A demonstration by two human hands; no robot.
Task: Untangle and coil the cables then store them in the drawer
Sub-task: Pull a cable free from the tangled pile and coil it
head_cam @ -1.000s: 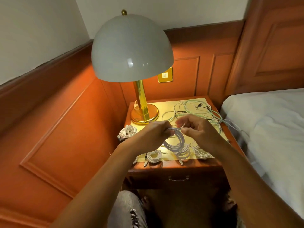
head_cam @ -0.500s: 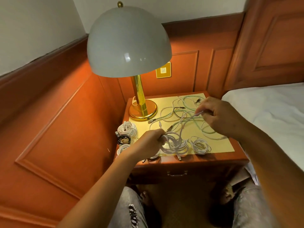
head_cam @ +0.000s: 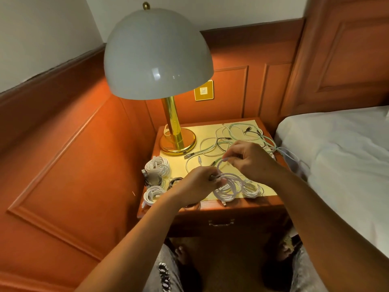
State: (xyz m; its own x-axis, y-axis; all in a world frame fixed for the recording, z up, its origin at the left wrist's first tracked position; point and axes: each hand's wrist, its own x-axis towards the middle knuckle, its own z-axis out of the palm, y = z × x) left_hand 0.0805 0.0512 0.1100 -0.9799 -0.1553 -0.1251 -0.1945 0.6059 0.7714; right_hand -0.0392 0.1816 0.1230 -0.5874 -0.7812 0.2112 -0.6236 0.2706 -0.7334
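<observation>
Far left on the nightstand, w/ its top lit yellow, sit finished coils: a big white coil at the left edge, a dark coil just in front of it, a smaller white coil nearer the front corner, and a black coil beside those, partly hidden by the wrist. Behind them stands the brass lamp, dome shade over the back-left of the top. Left hand grips the white cable being coiled, fingers curled tight round the bunched loops at approx the front-middle of the top. Right hand is just above and to the right, thumb and fingertips pinching the free strand of that same cable, which arcs down into the coil. Another white coil lies just right of it. At the back-right lies the tangle of pale green, white and black cables, spilling toward the bed. The drawer below the top is closed, handle showing.
</observation>
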